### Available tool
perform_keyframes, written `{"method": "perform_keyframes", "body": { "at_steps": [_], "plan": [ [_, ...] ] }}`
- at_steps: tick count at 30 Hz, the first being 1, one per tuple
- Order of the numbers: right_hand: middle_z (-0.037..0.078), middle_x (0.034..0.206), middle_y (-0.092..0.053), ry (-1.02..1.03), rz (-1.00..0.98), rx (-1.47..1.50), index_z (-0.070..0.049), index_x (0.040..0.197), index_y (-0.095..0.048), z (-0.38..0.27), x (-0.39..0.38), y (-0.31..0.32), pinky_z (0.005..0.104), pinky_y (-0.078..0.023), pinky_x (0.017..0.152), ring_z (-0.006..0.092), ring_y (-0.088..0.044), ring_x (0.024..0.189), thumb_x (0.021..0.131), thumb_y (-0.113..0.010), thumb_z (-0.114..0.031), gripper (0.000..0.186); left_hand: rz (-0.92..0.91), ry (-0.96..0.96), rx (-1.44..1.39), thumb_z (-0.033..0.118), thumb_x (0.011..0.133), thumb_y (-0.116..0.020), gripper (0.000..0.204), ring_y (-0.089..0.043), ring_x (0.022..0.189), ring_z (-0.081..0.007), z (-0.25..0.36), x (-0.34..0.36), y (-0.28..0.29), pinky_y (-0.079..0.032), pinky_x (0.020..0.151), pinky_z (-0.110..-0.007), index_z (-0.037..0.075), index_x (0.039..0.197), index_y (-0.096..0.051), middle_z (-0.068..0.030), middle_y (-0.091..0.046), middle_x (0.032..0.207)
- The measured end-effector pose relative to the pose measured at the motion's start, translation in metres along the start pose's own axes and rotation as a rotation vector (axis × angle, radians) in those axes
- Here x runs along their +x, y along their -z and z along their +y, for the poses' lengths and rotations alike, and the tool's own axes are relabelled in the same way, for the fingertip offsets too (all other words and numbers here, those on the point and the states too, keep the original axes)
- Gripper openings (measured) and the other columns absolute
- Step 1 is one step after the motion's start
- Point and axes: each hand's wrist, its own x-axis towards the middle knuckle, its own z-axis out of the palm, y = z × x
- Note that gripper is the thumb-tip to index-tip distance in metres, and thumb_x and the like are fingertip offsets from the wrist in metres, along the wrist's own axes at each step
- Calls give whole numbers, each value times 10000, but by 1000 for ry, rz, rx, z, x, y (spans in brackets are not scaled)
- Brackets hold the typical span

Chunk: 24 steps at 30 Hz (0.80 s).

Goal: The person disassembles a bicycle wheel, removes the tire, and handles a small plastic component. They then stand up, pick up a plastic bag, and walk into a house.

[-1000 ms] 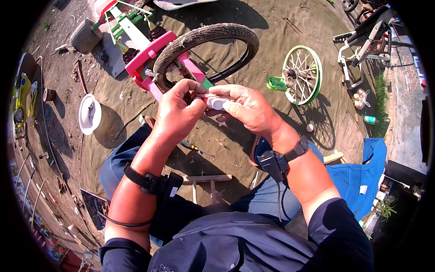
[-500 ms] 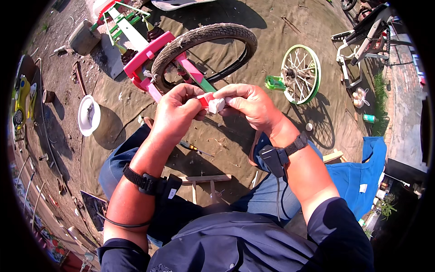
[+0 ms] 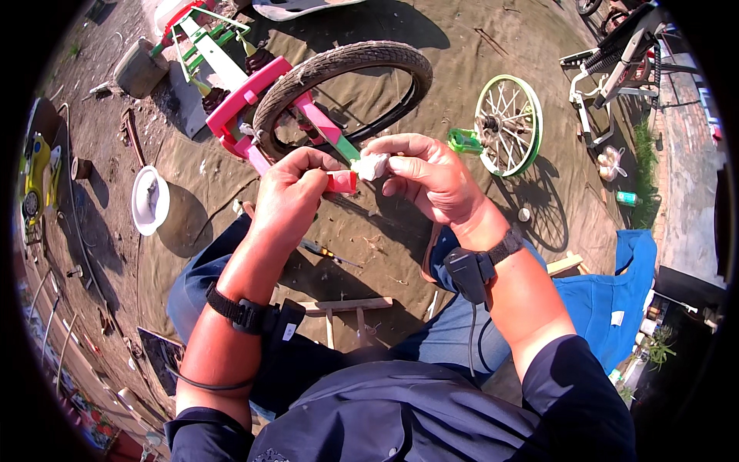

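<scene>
My left hand (image 3: 290, 185) grips a small red packet (image 3: 342, 182) between closed fingers. Just to its right, my right hand (image 3: 433, 181) pinches a small pale, crumpled lump (image 3: 372, 165); I cannot make out what it is. Beyond both hands lies a treaded black tire (image 3: 354, 55) on a pink and green frame (image 3: 245, 94). A green-rimmed spoked wheel (image 3: 508, 125) lies to the right of my hands. A yellow-handled screwdriver (image 3: 322, 251) lies on the tarp below them.
A white bowl (image 3: 141, 202) sits at the left beside a yellow toy (image 3: 38, 177). A small wooden stool (image 3: 346, 305) is between my legs. A blue garment (image 3: 596, 292) lies at the right, below a metal bicycle frame (image 3: 614, 81). The tarp (image 3: 192, 162) spreads underneath.
My hands have moved apart: the red packet has gone left with my left hand, and the pale lump is separated from it in my right fingers.
</scene>
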Motion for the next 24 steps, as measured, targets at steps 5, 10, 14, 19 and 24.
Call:
{"method": "perform_keyframes", "body": {
  "at_steps": [5, 10, 14, 19, 24],
  "plan": [
    [78, 1039, -674, 90, 15, -84, -19, 1123, -641, -3, 0, -2, 239, -529, 733, 135, -648, 923, 895, -644, -66, 233, -84, -24, -89, 25, 861, -450, 151, -472, 580, -37, 6, -10, -7, -371, 514, -174, 45, 932, -582, 1, -566, 742],
    [59, 1006, -665, 79, 31, -69, -36, 1090, -640, -2, -2, -4, 234, -515, 718, 128, -640, 896, 866, -683, -55, 229, -292, 58, -300, 89, 952, -515, 158, -437, 600, -24, 9, -17, -11, -353, 523, -171, 37, 1098, -544, 44, -514, 737],
    [56, 992, -663, 92, 42, -95, -18, 1110, -622, -3, -3, -7, 236, -512, 774, 117, -632, 899, 872, -680, -38, 246, -283, -8, -289, 139, 959, -598, 232, -441, 626, -14, 13, -18, -14, -350, 530, -173, 26, 1156, -549, 24, -590, 839],
    [53, 1006, -657, 97, -5, -82, -7, 1132, -602, 1, -1, -10, 242, -511, 832, 113, -630, 918, 868, -681, -17, 276, -265, -53, -286, 115, 948, -626, 231, -485, 721, -10, 8, -16, -13, -376, 596, -169, 14, 1149, -567, 3, -636, 948],
    [44, 998, -655, 81, -28, -67, -11, 1135, -603, -5, -5, -14, 240, -506, 826, 112, -626, 924, 852, -683, -9, 294, -274, -116, -225, 100, 951, -618, 218, -522, 811, -25, 8, -17, -11, -413, 679, -180, 1, 1142, -581, 5, -630, 955]
  ]
}}
